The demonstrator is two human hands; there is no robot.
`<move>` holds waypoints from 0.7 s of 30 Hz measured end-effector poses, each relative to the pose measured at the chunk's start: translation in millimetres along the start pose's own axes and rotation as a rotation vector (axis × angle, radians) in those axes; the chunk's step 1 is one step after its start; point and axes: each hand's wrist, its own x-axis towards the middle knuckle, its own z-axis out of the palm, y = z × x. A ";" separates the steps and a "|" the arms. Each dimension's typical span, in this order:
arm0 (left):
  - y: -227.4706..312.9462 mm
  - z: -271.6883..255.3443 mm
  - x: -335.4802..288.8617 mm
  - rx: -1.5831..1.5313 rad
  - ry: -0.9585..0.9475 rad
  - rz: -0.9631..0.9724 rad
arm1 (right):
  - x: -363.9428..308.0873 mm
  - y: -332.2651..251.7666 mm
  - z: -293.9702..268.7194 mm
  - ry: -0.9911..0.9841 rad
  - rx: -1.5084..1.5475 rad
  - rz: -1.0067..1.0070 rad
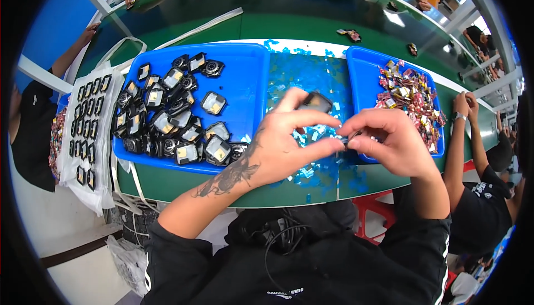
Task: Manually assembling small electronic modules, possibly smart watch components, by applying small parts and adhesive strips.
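My left hand [283,141] and my right hand [389,138] meet fingertip to fingertip above the bench between two blue trays. Both are closed in a pinch on a tiny dark piece [351,136], mostly hidden by the fingertips; its kind cannot be made out. Just beyond my left index finger shows a black watch case [317,102], partly covered by the hand; whether that hand touches it I cannot tell. Small blue film pieces [308,172] are scattered on the bench beneath my hands.
The left blue tray [242,63] holds many black watch cases [181,118]. In the right tray [361,91] lies a heap of small wrapped parts [409,91]. A white sheet [69,160] carries rows of black frames. Beyond runs a green conveyor [267,5]; co-workers sit around.
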 end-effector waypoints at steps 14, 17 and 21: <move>0.7 2.8 -2.8 -0.125 0.025 -0.016 | 1.5 15.2 46.9 0.369 0.235 -0.117; -0.5 4.4 -4.4 -0.104 0.043 -0.007 | 1.6 19.6 45.0 0.368 0.177 -0.145; -0.4 6.3 -5.1 -0.110 0.050 0.021 | 2.6 19.6 41.9 0.363 0.124 -0.201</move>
